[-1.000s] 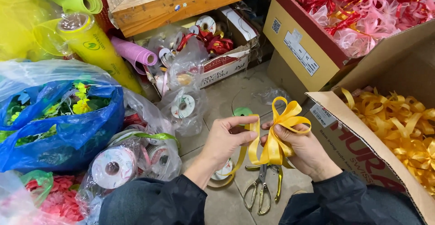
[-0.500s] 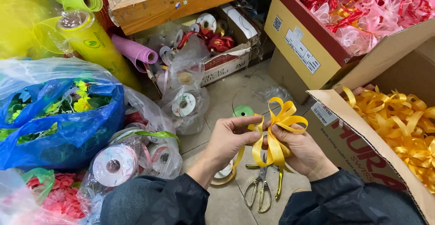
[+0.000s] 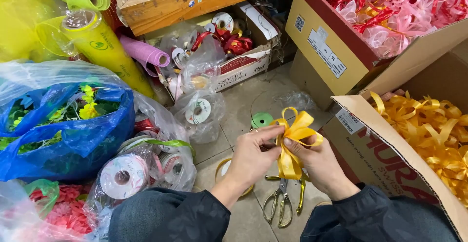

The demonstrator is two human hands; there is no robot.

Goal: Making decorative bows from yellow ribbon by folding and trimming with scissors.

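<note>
Hands meet above the floor: left hand (image 3: pixel 253 156) and right hand (image 3: pixel 312 161) each pinch the yellow bow (image 3: pixel 292 137) at its knot, keeping loops fanned, over the scissors (image 3: pixel 282 203).

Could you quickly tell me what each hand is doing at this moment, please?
Left hand: closed in a pinch grip on the yellow ribbon bow.
Right hand: closed on the same yellow ribbon bow, fingers pressing its knot from the other side.
</note>
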